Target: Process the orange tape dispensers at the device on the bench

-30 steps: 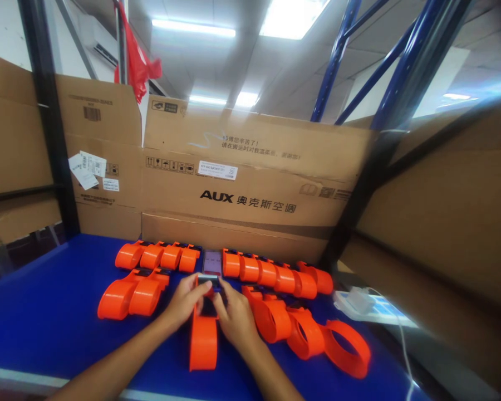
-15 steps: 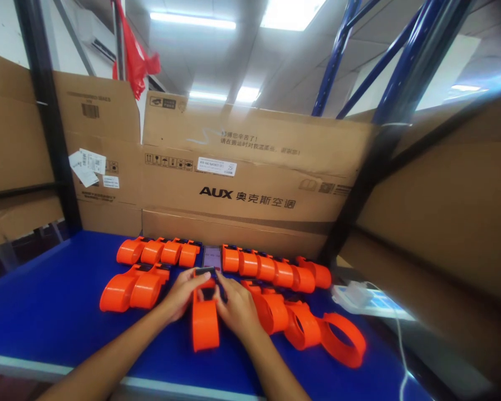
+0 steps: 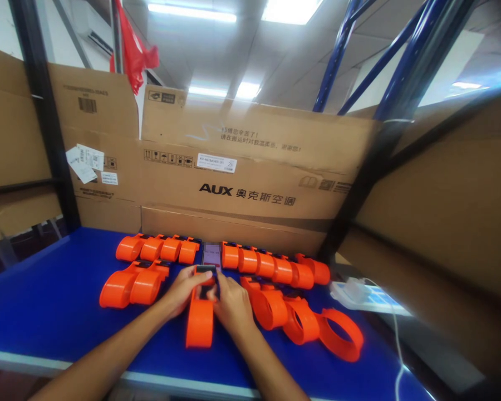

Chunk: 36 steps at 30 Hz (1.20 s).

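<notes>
An orange plastic tape dispenser (image 3: 200,323) stands on edge on the blue table (image 3: 45,312), between both my hands. My left hand (image 3: 183,289) grips its left side near the top, fingers touching the small black part (image 3: 206,269) at its upper end. My right hand (image 3: 231,303) presses against its right side, thumb on the same upper end. Both forearms reach in from the bottom of the view.
Rows of the same orange dispensers lie around: a back row (image 3: 158,249) at left, another back row (image 3: 271,268) at right, a pair (image 3: 131,285) at left, several (image 3: 304,323) at right. A phone (image 3: 211,254) lies between the back rows. Cardboard boxes (image 3: 242,184) wall the table. A white power strip (image 3: 359,294) sits at right.
The view has shifted slightly. My hands stay on the same dispenser, which has tipped a little to the left; my fingers keep working at its top end.
</notes>
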Each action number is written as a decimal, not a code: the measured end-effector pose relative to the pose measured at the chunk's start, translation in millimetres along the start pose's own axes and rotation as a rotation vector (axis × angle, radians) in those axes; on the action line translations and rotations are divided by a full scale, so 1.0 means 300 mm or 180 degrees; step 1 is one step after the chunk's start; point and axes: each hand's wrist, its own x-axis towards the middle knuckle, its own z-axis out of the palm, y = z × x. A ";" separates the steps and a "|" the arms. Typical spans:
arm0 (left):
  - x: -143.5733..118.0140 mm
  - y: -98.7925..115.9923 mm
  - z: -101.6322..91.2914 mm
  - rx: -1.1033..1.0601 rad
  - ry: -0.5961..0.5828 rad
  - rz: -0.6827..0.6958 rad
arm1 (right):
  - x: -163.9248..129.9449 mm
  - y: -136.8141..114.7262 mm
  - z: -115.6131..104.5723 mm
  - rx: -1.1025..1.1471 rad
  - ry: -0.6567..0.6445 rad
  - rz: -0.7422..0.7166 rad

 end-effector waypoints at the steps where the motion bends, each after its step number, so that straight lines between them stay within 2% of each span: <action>1: 0.000 0.001 0.000 -0.0002 -0.0013 0.0000 | -0.001 0.003 0.005 0.0010 0.0056 -0.0012; 7: 0.002 0.006 0.002 -0.0025 -0.0112 0.0012 | -0.003 0.007 0.023 0.0007 0.0217 -0.0102; 11: 0.007 0.000 -0.004 -0.0009 -0.0046 0.0053 | 0.003 0.017 0.016 0.0040 0.0207 -0.0148; 17: 0.014 -0.013 -0.016 0.0162 0.0131 0.0219 | 0.017 0.059 -0.021 0.0673 0.0131 -0.0330; 20: 0.013 -0.019 -0.015 0.0385 0.0095 0.0319 | 0.021 0.068 -0.030 0.0968 0.0202 -0.0197; 27: 0.011 -0.021 -0.013 0.0659 -0.0126 0.0435 | 0.019 0.064 -0.003 0.1151 0.0308 -0.0061; 36: 0.002 0.000 -0.016 0.0581 -0.0257 0.0446 | 0.027 0.055 -0.040 0.1509 0.0094 -0.0027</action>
